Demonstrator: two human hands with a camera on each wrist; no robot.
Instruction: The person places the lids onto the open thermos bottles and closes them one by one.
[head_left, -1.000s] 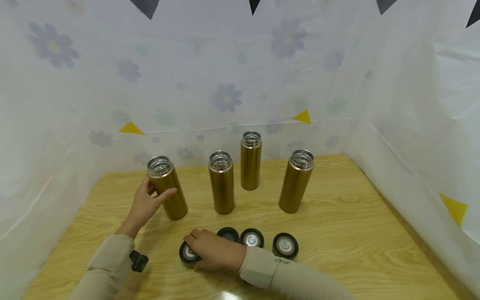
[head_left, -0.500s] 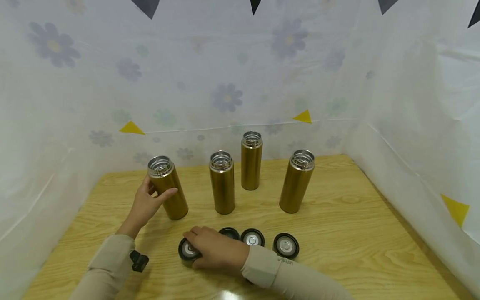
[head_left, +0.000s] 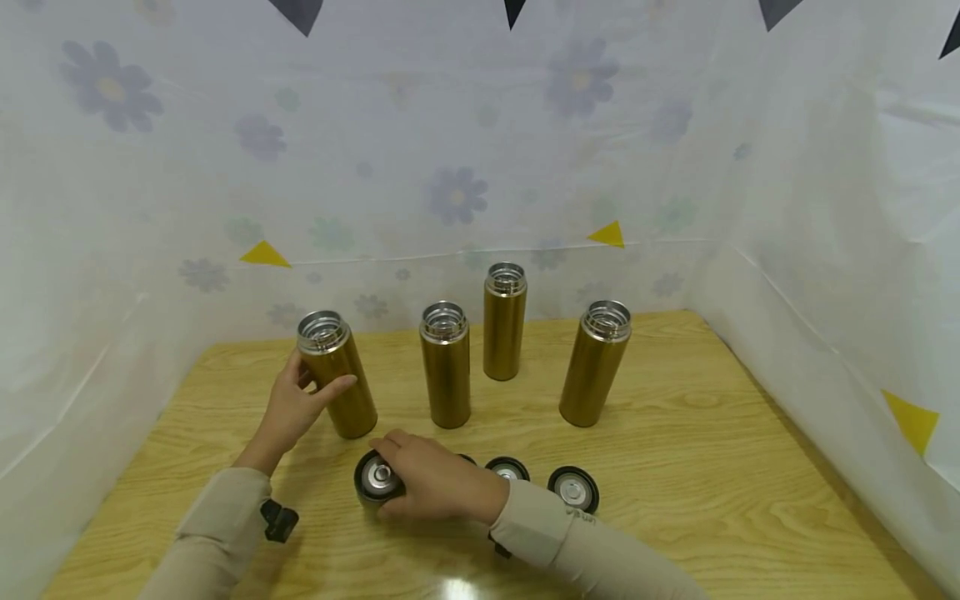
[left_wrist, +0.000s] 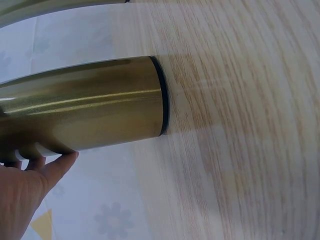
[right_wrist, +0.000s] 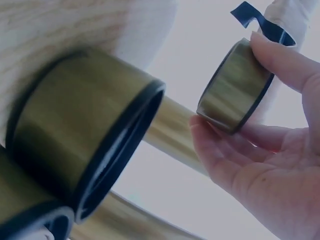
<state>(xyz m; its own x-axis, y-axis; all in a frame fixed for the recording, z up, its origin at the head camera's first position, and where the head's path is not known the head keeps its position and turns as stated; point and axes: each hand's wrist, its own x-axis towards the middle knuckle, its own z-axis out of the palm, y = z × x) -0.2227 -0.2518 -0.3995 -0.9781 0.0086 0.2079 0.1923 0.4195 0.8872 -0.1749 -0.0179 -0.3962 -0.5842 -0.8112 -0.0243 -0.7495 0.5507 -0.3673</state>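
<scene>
Gripping a gold metal bottle [head_left: 354,410] toward the surface's [head_left: 690,442] left edge with left fingers [head_left: 334,389], right fingers [head_left: 392,450] pinching a round black-and-gold lid [head_left: 378,477], I judge all four bottles [head_left: 447,383] unfinished, lidless.

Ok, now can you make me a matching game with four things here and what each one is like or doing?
Things:
1. left hand
2. table
3. right hand
4. bottles

Matches:
A. holds a lid
B. gold, standing, open at the top
C. flat, with wood grain
D. grips the leftmost bottle

Right pairs: 1-D, 2-C, 3-A, 4-B
</scene>
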